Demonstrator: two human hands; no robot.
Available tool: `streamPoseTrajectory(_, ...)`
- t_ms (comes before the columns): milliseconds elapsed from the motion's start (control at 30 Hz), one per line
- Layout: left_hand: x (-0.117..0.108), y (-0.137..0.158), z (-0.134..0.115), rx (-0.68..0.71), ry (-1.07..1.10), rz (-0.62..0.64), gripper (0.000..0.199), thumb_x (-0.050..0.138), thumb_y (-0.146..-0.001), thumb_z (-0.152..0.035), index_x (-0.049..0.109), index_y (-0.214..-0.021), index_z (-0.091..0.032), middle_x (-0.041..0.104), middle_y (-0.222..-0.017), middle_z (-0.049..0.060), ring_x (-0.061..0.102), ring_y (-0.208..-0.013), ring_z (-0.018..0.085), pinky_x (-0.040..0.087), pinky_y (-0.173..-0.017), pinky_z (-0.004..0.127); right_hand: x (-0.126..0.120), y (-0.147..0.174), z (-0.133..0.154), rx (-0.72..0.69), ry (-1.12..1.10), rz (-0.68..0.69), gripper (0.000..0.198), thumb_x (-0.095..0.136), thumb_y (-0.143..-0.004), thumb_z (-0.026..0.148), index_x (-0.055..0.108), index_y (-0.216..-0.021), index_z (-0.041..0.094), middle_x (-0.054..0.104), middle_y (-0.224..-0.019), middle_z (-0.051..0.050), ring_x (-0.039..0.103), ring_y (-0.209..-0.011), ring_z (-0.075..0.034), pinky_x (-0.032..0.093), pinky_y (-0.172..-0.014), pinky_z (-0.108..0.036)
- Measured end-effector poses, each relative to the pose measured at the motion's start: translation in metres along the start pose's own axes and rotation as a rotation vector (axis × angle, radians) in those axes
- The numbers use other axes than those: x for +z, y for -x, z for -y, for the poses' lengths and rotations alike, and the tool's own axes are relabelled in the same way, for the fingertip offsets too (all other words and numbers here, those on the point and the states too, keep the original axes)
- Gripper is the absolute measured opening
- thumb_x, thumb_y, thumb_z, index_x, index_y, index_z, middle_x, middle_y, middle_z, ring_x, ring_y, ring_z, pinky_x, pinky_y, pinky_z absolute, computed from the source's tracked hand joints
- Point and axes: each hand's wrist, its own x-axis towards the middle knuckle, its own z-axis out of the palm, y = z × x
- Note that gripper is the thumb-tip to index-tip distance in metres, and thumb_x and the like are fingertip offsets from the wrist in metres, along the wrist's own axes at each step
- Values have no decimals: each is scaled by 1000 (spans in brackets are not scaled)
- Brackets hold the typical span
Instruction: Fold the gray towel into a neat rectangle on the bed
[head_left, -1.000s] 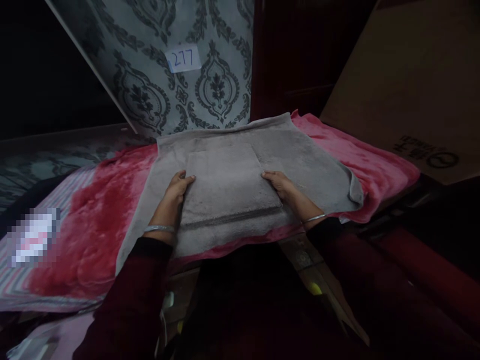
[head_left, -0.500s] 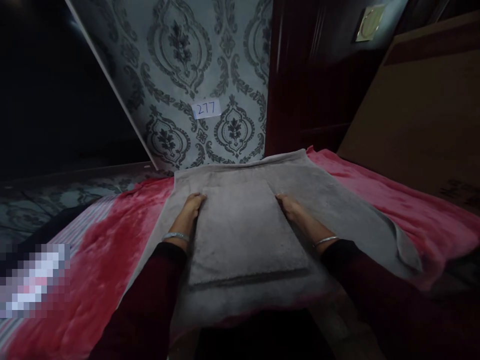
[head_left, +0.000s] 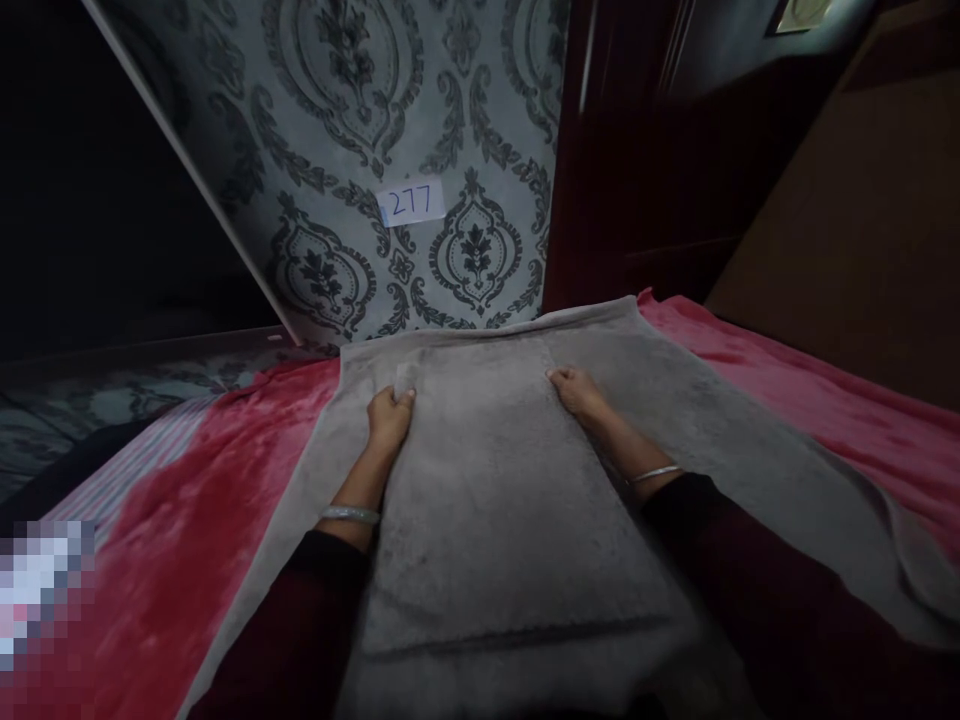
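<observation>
Grey towel (head_left: 510, 500) matt plush terry; pink blanket (head_left: 187, 540) glossy fleece (faint sheen); bangles metal

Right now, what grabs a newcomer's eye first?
Centre frame, the folded grey towel lies on a larger grey towel, the left hand and right hand at its far corners. Under them spreads a pink blanket; behind, a paper label "277" on patterned wallpaper.

One text can be read: the number "277", handwritten in blue on a small white paper label (head_left: 410, 202). The label sits on the patterned grey wallpaper (head_left: 352, 130), at about twelve o'clock from the grey towel (head_left: 495, 520), between two of the dark damask ornaments. At nine o'clock, low in the view, a pixelated patch (head_left: 37, 590) shows nothing readable.
</observation>
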Motion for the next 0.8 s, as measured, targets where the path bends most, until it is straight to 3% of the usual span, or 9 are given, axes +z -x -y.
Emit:
streamPoseTrajectory(100, 1, -1, 1, 55, -198, -40, 19, 62, -78, -33, 55, -65, -21, 58, -68, 3, 60, -82, 23, 39, -67, 29, 4, 1, 2, 42, 121, -88, 23, 58, -83, 29, 50, -62, 25, 59, -67, -4, 61, -88, -27, 45, -78, -32)
streamPoseTrajectory(200, 1, 0, 6, 58, -305, 15, 21, 61, -78, -33, 54, -62, -21, 57, -65, 3, 59, -75, 22, 38, -66, 30, 2, 6, 3, 70, 187, -102, 21, 57, -82, 24, 49, -62, 24, 64, -75, -7, 60, -94, -27, 43, -83, -33)
streamPoseTrajectory(333, -6, 0, 14, 62, -288, 96, 29, 53, -85, -42, 61, -68, -19, 59, -63, 2, 60, -72, 21, 40, -62, 28, -13, 12, 3, 81, 192, -22, 32, 48, -91, 32, 49, -60, 24, 60, -69, -3, 59, -80, -24, 44, -74, -31)
streamPoseTrajectory(433, -10, 2, 13, 78, -364, 163, 31, 53, -89, -43, 67, -81, -17, 67, -72, 5, 66, -78, 24, 43, -64, 29, -21, 16, 3, 84, 193, 73, 33, 53, -90, 35, 51, -59, 23, 55, -61, 0, 56, -69, -21, 42, -65, -29)
streamPoseTrajectory(500, -8, 6, 8, 94, -510, 165, 29, 54, -91, -40, 67, -95, -15, 73, -85, 11, 69, -86, 28, 46, -68, 31, -18, 17, 3, 21, 285, 94, 23, 58, -87, 32, 57, -67, 22, 59, -65, -1, 58, -72, -21, 42, -65, -28)
streamPoseTrajectory(600, -4, 16, -2, 105, -705, 126, 32, 50, -95, -35, 62, -115, -13, 74, -100, 20, 70, -96, 33, 48, -73, 36, -8, 20, 3, -81, 547, 3, 12, 57, -90, 27, 66, -89, 19, 70, -85, -9, 64, -85, -25, 45, -72, -30)
streamPoseTrajectory(800, -1, 24, -6, 96, -751, 132, 32, 46, -98, -34, 59, -120, -14, 73, -107, 22, 71, -101, 34, 50, -78, 38, 2, 26, 3, 8, 767, -4, 26, 50, -98, 29, 68, -110, 15, 73, -105, -20, 68, -98, -31, 48, -80, -35)
